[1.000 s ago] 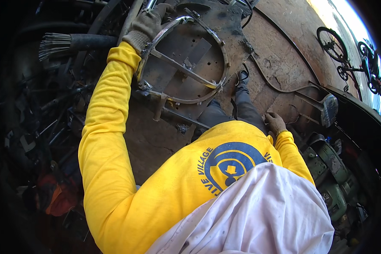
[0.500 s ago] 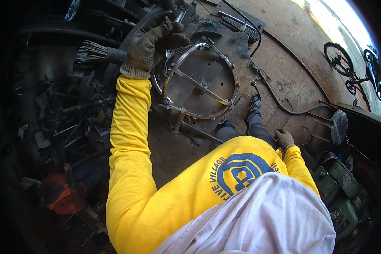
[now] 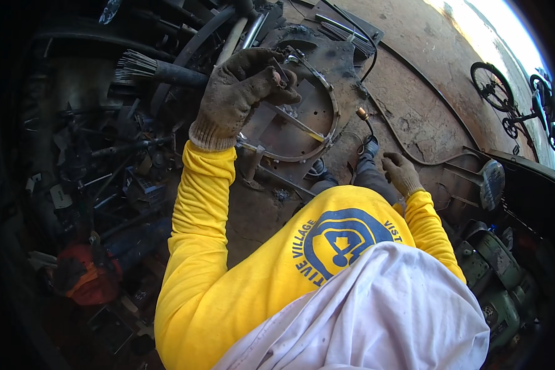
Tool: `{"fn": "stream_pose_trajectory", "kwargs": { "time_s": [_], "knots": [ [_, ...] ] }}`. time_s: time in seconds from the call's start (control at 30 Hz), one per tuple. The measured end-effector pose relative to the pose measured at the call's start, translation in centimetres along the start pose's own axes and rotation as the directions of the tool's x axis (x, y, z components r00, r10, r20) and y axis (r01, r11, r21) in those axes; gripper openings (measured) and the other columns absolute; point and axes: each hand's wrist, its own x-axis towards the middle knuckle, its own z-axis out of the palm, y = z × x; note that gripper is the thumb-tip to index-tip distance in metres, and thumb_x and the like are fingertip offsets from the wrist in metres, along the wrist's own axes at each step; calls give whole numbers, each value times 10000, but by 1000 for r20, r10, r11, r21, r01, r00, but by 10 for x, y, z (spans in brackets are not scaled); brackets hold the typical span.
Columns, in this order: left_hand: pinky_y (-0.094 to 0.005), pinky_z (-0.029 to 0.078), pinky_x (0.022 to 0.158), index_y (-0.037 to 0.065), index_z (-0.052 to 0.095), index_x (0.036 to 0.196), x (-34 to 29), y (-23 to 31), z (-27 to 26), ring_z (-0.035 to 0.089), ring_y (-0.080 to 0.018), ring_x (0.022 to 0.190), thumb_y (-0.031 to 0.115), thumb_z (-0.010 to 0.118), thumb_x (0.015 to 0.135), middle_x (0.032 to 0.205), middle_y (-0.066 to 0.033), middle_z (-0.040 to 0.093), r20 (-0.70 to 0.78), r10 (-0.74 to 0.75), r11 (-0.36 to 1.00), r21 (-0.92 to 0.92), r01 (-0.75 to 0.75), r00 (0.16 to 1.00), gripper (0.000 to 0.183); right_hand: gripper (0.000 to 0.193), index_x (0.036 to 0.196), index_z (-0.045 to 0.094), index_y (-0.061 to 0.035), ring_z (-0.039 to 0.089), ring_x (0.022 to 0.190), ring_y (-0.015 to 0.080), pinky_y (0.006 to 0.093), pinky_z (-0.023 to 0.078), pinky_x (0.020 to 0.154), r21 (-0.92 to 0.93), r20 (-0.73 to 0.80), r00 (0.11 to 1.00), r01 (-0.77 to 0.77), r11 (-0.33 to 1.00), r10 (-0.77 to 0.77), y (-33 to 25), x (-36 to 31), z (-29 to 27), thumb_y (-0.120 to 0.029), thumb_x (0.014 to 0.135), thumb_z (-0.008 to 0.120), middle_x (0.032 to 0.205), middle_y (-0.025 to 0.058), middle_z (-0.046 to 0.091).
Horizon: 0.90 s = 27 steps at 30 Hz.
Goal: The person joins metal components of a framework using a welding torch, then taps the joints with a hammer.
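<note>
Though crowded at the left with dark metal scrap (image 3: 98, 148), giving way on the right to a cracked, reddish-brown concrete floor (image 3: 413, 117). Toward the far right edge, a black bicycle (image 3: 539, 108), standing or leaning (hard to judge through the fisheye bend). Below it, a rounded, green-painted machine (image 3: 494, 259). Ahead of the body, a flat, dark, pitted steel plate (image 3: 345, 68).

On that plate, a rounded frame of narrow, worn metal strip (image 3: 335, 114), partly hidden. Left of the frame, a dark cylinder (image 3: 176, 74) with a fan of thin grey rods at its outer end.

Nearer to the frame by far, the left hand (image 3: 246, 92), in a soiled grey-brown knitted glove: covering the frame's left side in this view, fingers half curled toward the thumb; cannot tell whether gripping something slim at the fingertips, or whether touching the frame. Well apart, beside a dark trouser leg (image 3: 371, 176), the right hand (image 3: 402, 172), gloved alike: fingers loosely bent, nothing visibly held.

Deciding relation: frame beneath and to the right of the left hand, with straight metal crossbar (image 3: 295, 123) slanting from that hand down and rightward, roughly toward the right hand. Smallest, just right of the frame, a copper-coloured tip (image 3: 362, 114) on a curved black stem.
</note>
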Motion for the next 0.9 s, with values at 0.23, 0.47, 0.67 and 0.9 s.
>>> {"fn": "stream_pose_trajectory", "kwargs": {
  "time_s": [0.23, 0.47, 0.67, 0.9],
  "knots": [
    [-488, 627, 861, 31, 619, 1231, -5, -38, 41, 718, -242, 958, 10, 680, 923, 1003, -119, 714, -129, 54, 996, 83, -44, 990, 315, 364, 1282, 633, -17, 653, 861, 110, 284, 537, 861, 282, 71, 846, 491, 825, -528, -143, -49, -13, -162, 951, 672, 1089, 80, 714],
    [-320, 615, 819, 9, 647, 1158, 8, -84, 100, 704, -165, 932, 28, 729, 903, 1047, -89, 713, -316, 106, 979, 198, -43, 943, 269, 350, 1224, 660, -9, 668, 850, 94, 242, 551, 793, 564, 144, 476, 681, 467, -868, -195, -27, -33, -146, 915, 747, 975, 51, 728],
    [-278, 585, 813, 29, 654, 1124, 34, -114, 144, 687, -129, 894, 194, 830, 837, 1011, -52, 706, -542, 55, 992, 124, 15, 839, 375, 303, 1194, 669, -2, 669, 814, 86, 237, 548, 725, 508, 428, 512, 546, 667, -745, -200, 13, -91, -139, 930, 728, 946, 60, 733],
    [-309, 618, 758, -8, 667, 1024, 54, -119, 186, 715, -165, 844, 138, 791, 873, 969, -109, 732, -655, 171, 949, 310, 55, 736, 244, 297, 1198, 669, -8, 668, 812, 86, 236, 545, 724, 567, 486, 359, 564, 601, -796, -196, 32, -117, -162, 947, 709, 953, 58, 732]
  ]
}}
